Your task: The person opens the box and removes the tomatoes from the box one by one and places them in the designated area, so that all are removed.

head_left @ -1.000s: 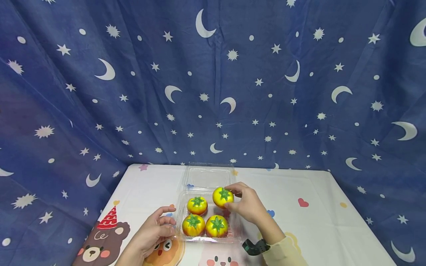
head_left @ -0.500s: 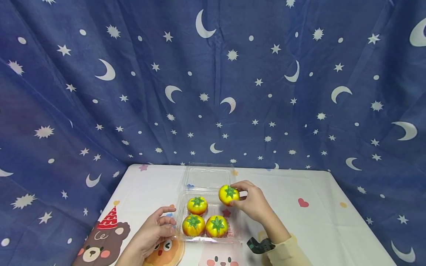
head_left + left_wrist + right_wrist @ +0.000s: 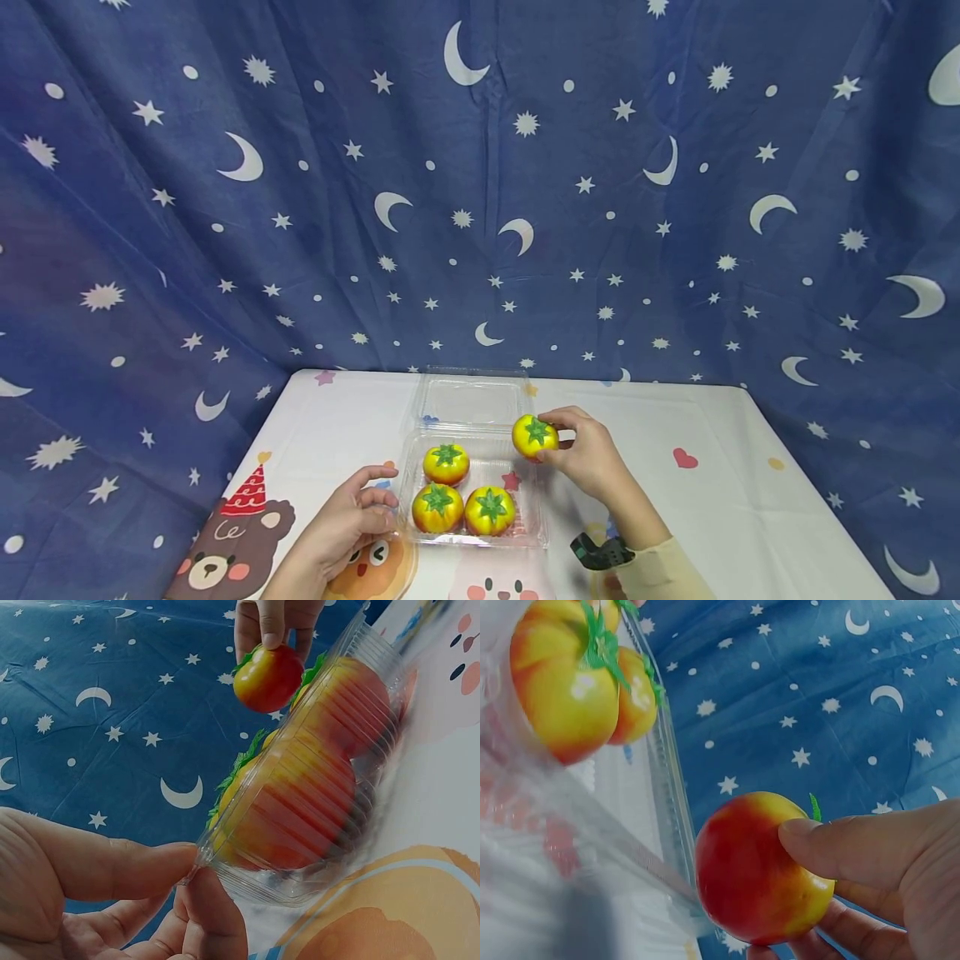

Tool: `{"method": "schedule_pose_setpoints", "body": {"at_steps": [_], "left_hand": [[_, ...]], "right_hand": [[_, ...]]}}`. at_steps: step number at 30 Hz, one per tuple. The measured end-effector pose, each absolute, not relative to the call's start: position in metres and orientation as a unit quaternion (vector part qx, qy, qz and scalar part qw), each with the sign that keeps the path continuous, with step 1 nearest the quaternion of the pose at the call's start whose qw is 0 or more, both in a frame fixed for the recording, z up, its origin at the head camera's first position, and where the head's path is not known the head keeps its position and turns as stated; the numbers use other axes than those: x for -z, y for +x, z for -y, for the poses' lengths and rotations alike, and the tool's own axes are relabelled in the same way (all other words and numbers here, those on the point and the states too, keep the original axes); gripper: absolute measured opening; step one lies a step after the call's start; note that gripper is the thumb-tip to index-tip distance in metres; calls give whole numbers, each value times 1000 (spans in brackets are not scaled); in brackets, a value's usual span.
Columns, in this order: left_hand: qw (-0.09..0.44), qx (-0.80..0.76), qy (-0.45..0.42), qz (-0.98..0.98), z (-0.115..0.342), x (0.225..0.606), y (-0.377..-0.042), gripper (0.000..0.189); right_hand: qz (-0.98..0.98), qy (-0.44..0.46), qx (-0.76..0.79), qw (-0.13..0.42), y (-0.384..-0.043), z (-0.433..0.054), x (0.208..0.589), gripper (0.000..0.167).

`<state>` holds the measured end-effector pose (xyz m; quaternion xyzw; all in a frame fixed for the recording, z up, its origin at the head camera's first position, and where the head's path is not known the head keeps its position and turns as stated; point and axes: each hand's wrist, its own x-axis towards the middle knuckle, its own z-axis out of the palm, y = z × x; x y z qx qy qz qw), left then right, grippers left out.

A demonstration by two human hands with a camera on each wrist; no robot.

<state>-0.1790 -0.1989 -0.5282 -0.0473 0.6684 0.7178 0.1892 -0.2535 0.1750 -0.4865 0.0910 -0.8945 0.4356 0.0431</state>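
A clear plastic clamshell box (image 3: 527,508) lies on the table with three yellow-red tomatoes in it: one at the back left (image 3: 446,464), one at the front left (image 3: 437,508), one at the front right (image 3: 490,511). My left hand (image 3: 347,518) pinches the box's left rim between thumb and fingers, plain in the left wrist view. With thumb and fingertips, my right hand (image 3: 588,454) holds another tomato (image 3: 536,437) by its sides, raised at the box's back right edge. That tomato's green leaf top faces up; its red underside (image 3: 742,862) shows in the right wrist view.
The box's lid (image 3: 472,402) lies folded back behind it. A white tablecloth (image 3: 720,483) with cartoon prints covers the table. Behind stands a blue curtain (image 3: 480,208) with moons and stars. A dark band (image 3: 600,552) is on my right wrist.
My right hand has carried its tomato to the right and slightly away, from above the box's back right part to its edge. The left hand and the box have stayed put.
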Motion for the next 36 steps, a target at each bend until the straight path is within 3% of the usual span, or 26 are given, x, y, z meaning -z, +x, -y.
{"method": "schedule_pose_setpoints", "body": {"at_steps": [22, 36], "left_hand": [[186, -720, -39, -667, 199, 528, -179, 86], [187, -720, -38, -667, 199, 526, -178, 85]], "right_hand": [[909, 9, -414, 43, -270, -212, 500, 56], [907, -30, -419, 14, -278, -225, 521, 57]]}}
